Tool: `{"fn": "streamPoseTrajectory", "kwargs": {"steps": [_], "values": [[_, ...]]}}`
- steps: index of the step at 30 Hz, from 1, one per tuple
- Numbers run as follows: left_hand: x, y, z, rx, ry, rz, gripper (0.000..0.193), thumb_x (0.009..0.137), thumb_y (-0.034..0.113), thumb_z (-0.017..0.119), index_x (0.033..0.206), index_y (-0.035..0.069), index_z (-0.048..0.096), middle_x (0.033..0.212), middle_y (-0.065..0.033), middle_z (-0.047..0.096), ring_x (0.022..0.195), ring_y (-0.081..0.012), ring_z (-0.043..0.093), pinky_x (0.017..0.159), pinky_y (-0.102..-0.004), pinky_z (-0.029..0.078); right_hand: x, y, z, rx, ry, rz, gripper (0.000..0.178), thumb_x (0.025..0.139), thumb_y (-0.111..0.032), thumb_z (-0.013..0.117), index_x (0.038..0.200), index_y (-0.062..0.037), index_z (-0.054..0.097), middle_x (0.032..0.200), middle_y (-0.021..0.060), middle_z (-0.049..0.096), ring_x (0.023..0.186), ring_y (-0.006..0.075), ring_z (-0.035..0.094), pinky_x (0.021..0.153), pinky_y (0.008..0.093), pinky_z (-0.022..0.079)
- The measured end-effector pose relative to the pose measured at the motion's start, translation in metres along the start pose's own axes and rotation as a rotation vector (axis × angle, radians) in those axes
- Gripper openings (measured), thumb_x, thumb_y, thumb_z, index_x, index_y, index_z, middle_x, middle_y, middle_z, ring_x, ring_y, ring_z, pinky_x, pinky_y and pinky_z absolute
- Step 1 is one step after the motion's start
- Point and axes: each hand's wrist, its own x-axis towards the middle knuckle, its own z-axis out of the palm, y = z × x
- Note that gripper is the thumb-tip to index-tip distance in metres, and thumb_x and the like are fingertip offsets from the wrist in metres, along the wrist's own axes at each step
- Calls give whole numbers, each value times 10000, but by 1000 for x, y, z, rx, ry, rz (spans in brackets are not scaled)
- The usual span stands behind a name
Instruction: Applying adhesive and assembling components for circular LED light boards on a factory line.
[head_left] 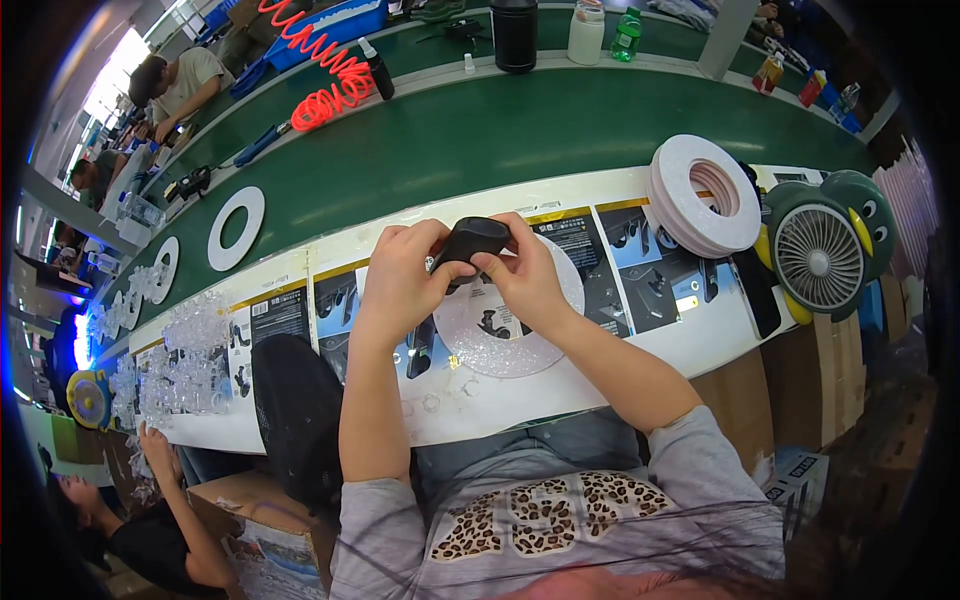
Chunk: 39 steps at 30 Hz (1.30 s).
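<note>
Both my hands hold a black, smooth, rounded plastic piece (pixel 474 238) above the bench. My left hand (pixel 402 282) grips its left side, thumb along the lower edge. From the other side my right hand (pixel 525 282) pinches it, with the thumb close to the left one. The underside of the piece is hidden by my fingers, and its exact kind cannot be told. Below the hands a flat, sparkly white ring (pixel 510 350) lies on the worktop, a printed picture showing through its hole.
A stack of white rings (pixel 670 185) stands at right, beside a green fan (pixel 820 255). Clear plastic parts (pixel 195 350) are heaped at left, near a co-worker's hand (pixel 158 455). Another ring (pixel 222 232) rests on the green surface. Behind are a red coiled hose (pixel 335 100) and a black bottle (pixel 515 38).
</note>
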Motion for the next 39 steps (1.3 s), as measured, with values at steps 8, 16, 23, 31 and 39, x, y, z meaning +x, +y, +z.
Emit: {"fn": "streamPoseTrajectory", "kwargs": {"steps": [8,16,23,31,39], "values": [[0,-3,3,2,3,-13,314,688,187,806,893,41,619,823,-82,669,811,-288,567,784,-374,442,1,2,0,-2,0,15,291,883,9,641,1134,0,495,1053,82,584,1028,137,569,848,276,540],[-1,-3,1,16,-26,-39,362,666,165,827,923,12,622,849,-113,644,841,-289,566,769,-385,456,1,1,1,-18,1,13,300,880,16,640,1143,1,495,1061,84,587,1042,144,570,851,276,542],[-1,3,-3,-15,-24,-64,374,669,176,833,936,19,623,841,-106,637,839,-285,562,775,-381,452,0,-4,0,27,0,1,329,876,3,651,1165,1,493,1079,89,583,1049,145,565,851,274,543],[-2,4,-5,3,-79,-72,365,679,172,824,931,14,612,822,-111,630,839,-287,559,771,-381,453,0,-6,-3,8,-47,57,319,877,-16,659,1152,-9,497,1070,82,576,1042,146,563,848,278,539],[-2,3,-7,-2,-109,-89,357,683,164,819,916,8,599,822,-118,636,836,-294,564,769,-390,455,0,-1,-2,0,-57,61,314,878,-43,669,1139,-7,498,1062,78,576,1060,151,562,846,282,541]]}}
